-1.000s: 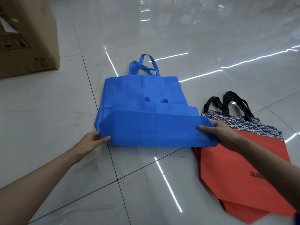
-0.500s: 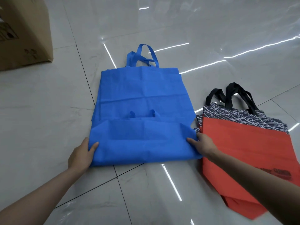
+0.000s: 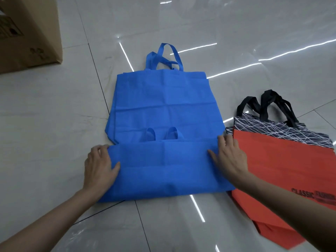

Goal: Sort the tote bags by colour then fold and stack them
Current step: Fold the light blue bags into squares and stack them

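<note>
Centre frame, on the tiled floor (image 3: 45, 124), a folded blue fabric tote bag (image 3: 163, 171) lies atop an unfolded blue tote bag (image 3: 163, 99); left hand (image 3: 99, 166) and right hand (image 3: 230, 159) press its ends, fingers relaxed, ungripping.

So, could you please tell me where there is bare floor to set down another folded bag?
Bare tile lies between the cardboard box and the blue tote bags, beyond the blue handles, and on the near side of the folded blue bag. It is crowded at the right hand, where the orange tote bags meet the blue ones.
</note>
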`<move>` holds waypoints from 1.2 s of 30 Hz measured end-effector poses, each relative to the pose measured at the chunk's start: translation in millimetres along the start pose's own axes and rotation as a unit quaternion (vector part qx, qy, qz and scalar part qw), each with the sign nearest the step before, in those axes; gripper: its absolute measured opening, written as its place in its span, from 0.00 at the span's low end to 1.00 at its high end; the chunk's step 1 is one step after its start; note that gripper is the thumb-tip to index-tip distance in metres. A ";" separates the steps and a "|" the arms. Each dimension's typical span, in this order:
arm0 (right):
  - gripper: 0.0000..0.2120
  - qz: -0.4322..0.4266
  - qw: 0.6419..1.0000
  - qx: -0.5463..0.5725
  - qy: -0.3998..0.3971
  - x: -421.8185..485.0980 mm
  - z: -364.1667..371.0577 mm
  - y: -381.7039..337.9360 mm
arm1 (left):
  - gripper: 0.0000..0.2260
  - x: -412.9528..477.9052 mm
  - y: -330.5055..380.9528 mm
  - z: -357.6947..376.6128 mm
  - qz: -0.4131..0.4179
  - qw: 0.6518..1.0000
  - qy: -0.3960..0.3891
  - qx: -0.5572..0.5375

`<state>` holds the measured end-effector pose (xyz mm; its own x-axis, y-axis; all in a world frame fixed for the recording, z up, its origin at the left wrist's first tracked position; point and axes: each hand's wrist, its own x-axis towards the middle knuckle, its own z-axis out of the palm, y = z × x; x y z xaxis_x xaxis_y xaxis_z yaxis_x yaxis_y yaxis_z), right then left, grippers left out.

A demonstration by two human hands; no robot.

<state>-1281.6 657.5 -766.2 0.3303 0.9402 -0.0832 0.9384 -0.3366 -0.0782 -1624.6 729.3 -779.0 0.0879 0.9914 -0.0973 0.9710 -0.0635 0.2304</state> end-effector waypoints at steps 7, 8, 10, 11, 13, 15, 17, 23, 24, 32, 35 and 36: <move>0.24 -0.036 0.978 0.173 -0.111 47.1 5.9 -47.5 | 0.30 54.5 64.6 12.7 -0.010 0.993 -0.067 -0.101; 0.25 -0.003 0.975 0.162 -0.151 53.2 8.2 -52.9 | 0.31 64.5 66.9 15.0 -0.031 0.992 -0.107 -0.063; 0.26 0.034 0.972 0.121 -0.199 61.6 10.6 -61.0 | 0.30 78.7 71.6 13.3 -0.074 0.974 -0.214 -0.020; 0.25 0.045 0.967 0.114 -0.222 64.7 11.3 -63.9 | 0.26 82.6 74.4 11.6 -0.078 0.962 -0.260 -0.022; 0.23 0.055 0.937 0.179 -0.293 65.4 11.5 -70.3 | 0.19 81.8 79.7 6.6 -0.066 0.942 -0.321 -0.065; 0.21 0.056 0.869 0.318 -0.375 60.3 10.2 -74.5 | 0.14 72.9 80.8 2.9 -0.063 0.915 -0.355 -0.180; 0.11 0.043 0.798 0.435 -0.414 53.7 10.3 -74.1 | 0.08 64.6 76.7 4.5 -0.078 0.849 -0.388 -0.349; 0.14 0.127 0.631 0.725 -0.244 58.4 2.3 -61.3 | 0.17 57.7 64.3 17.1 -0.129 0.729 -0.266 -0.617; 0.15 0.138 0.622 0.742 -0.207 60.5 2.6 -58.5 | 0.18 58.2 62.4 18.2 -0.128 0.744 -0.227 -0.615; 0.15 0.068 0.790 0.608 -0.020 57.8 -7.7 -44.1 | 0.29 54.3 60.6 21.9 0.064 0.946 -0.041 -0.315; 0.18 -0.142 0.913 0.377 0.070 38.6 -17.1 -42.7 | 0.38 43.7 62.9 15.9 0.191 0.963 -0.013 -0.188; 0.21 -0.253 0.923 0.285 0.054 30.4 -17.7 -41.9 | 0.39 39.0 62.2 14.9 0.252 0.957 -0.016 -0.141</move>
<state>-1309.0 701.1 -747.9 -0.0989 0.9738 0.2049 0.7794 0.2038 -0.5925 -1557.4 762.4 -782.9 0.5401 0.8390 0.0660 0.7057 -0.4942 0.5077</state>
